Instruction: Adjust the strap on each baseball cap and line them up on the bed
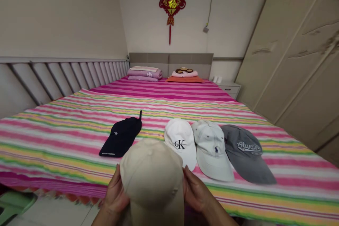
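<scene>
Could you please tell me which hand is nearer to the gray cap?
Right. The right hand, on the beige cap's right side, is left of the gray cap; the left hand is farther left, on the opposite side.

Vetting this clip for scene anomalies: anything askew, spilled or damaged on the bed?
Nothing looks spilled or damaged. The dark navy fabric cap stands out mildly: it lies apart from the closely set white fabric cap, pale grey fabric cap and dark grey fabric cap, its narrow dark strap sticking out behind.
</scene>
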The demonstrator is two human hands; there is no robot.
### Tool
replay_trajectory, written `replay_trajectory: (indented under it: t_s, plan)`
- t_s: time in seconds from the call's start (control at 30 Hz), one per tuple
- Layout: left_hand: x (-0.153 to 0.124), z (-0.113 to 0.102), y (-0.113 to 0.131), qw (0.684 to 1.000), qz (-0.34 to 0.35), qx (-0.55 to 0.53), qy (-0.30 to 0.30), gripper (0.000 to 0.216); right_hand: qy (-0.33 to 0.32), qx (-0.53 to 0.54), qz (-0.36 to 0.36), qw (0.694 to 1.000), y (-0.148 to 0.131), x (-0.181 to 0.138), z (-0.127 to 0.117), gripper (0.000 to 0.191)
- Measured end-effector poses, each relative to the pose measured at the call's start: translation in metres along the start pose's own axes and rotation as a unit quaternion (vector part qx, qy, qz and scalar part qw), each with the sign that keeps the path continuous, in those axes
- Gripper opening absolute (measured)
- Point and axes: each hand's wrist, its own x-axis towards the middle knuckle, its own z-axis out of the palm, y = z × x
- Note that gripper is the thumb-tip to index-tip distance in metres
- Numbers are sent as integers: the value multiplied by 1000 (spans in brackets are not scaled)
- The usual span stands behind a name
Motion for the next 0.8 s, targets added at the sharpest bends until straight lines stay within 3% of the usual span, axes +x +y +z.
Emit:
replay_trajectory:
  t_s: [0.1, 0.17, 0.37, 0.47, 0.6, 0.8]
  plan:
    - [34, 4, -6, 999, 36, -23, -33, 59, 0, 26, -34, 999, -1, -24, -6, 42]
    - [53, 5, -17, 997, 60, -34, -20, 54, 22, 44, -69, 996, -2, -40, -6, 41]
    - [109, 28, -67, 981, 64, -20, 181, 40, 175, 5, -179, 968, -46, -81, 11, 43]
    - [123, 39, -88, 975, 34, -27, 217, 39, 214, -24, -228, 950, -86, -100, 13, 46]
    - [108, 29, -104, 967, -92, -25, 235, 40, 260, -38, -317, 911, -149, -122, 4, 41]
    - [45, -14, -115, 923, -156, 53, 347, 27, 332, -72, -431, 836, -246, -138, -35, 33]
